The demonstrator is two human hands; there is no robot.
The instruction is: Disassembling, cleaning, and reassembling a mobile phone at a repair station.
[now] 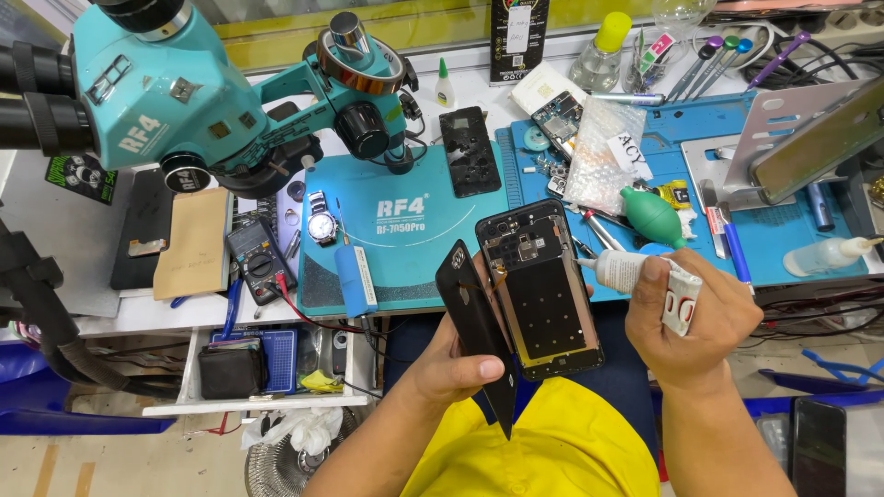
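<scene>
Above the yellow lap, left hand (456, 368) gripping opened phone (541, 290), right hand (691, 317) clasping glue tube (645, 276).

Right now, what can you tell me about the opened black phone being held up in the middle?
The opened black phone body faces the camera with its back cover off, tilted slightly left. A dark flat rectangular panel fills most of its inside, with small metal parts and a camera module near the top. The left hand grips it from below, together with the detached black back cover, which hangs open at its left edge. The right hand holds a white glue tube whose nozzle points at its upper right edge.
</scene>
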